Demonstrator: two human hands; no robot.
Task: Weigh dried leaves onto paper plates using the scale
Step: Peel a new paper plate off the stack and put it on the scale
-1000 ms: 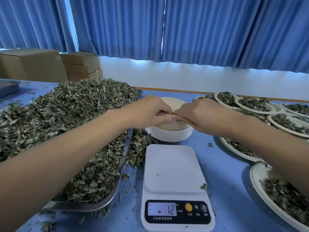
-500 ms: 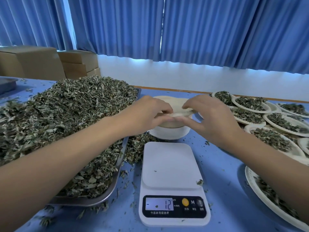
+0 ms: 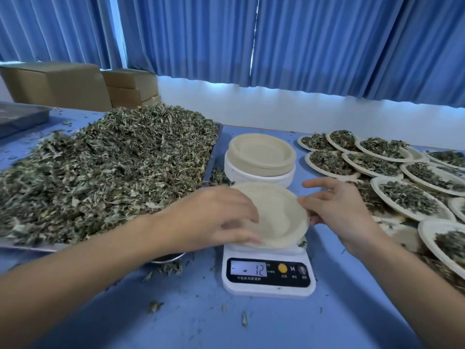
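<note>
An empty beige paper plate [image 3: 279, 215] lies over the platform of the white kitchen scale [image 3: 268, 275], whose display reads 12. My left hand [image 3: 214, 220] holds the plate's left side, fingers over its rim. My right hand [image 3: 334, 210] pinches the right rim with thumb and fingers, the index finger stretched out. Behind the scale stands a stack of empty paper plates [image 3: 261, 157]. A big heap of dried leaves [image 3: 100, 170] fills a metal tray [image 3: 214, 157] on the left.
Several paper plates filled with leaves [image 3: 377, 162] cover the table's right side. Cardboard boxes [image 3: 63, 84] stand at the back left, next to a dark tray [image 3: 20, 117]. Loose leaf bits lie on the blue table [image 3: 226, 321]. Blue curtains hang behind.
Both hands lifted one plate off the stack and brought it toward me, down onto the scale. The scale's reading stays at 12.
</note>
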